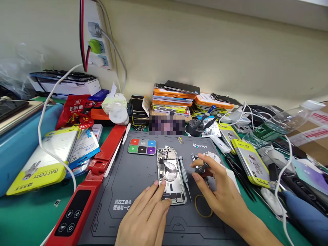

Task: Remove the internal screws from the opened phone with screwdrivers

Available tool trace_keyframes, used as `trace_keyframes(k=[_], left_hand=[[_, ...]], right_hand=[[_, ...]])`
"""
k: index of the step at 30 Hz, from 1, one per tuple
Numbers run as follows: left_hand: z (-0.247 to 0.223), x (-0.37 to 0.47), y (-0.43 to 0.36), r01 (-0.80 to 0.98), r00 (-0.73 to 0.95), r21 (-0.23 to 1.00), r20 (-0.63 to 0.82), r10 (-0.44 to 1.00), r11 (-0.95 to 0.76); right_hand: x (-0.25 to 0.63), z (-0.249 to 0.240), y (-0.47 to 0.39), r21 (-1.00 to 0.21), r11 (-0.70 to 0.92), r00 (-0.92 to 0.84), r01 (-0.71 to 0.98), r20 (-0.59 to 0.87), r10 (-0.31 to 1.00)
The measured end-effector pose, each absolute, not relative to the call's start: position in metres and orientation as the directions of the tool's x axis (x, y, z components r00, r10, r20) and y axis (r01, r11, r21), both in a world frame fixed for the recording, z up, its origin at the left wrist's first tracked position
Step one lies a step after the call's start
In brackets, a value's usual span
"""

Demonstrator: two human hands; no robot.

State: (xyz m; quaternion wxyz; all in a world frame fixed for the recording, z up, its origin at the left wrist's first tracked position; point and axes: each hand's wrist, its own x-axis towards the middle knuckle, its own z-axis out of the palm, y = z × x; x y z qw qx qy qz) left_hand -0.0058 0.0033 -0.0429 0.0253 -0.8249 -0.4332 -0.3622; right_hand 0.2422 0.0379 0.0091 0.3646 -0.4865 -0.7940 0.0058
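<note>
Opened, silver-framed rectangular phone (172,175) lies on the dark grey mat (137,171) — between left hand (146,213) and right hand (219,186). The left, fingers straight and narrowly spaced, touches its near-left edge; the right pinches a dark cylindrical tool handle (202,168).

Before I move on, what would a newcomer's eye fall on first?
Probably the opened smartphone on the gray mat, its lower end touched by the left hand. Next, the red hinged bar along the mat's left side, then the red Mai Li Su packet at back left.
</note>
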Motion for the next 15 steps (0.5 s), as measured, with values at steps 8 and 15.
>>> trace_keyframes(k=[8,15], left_hand=[[-0.045,-0.009,0.006,0.684,0.383,0.266,0.662,0.644,-0.68],[-0.052,-0.008,0.012,0.614,0.393,0.245,0.73,0.559,-0.751]], right_hand=[[0.242,0.007,0.038,-0.348,0.524,-0.273,0.777,0.564,0.779],[0.242,0.006,0.037,-0.364,0.519,-0.263,0.773,0.56,0.786]])
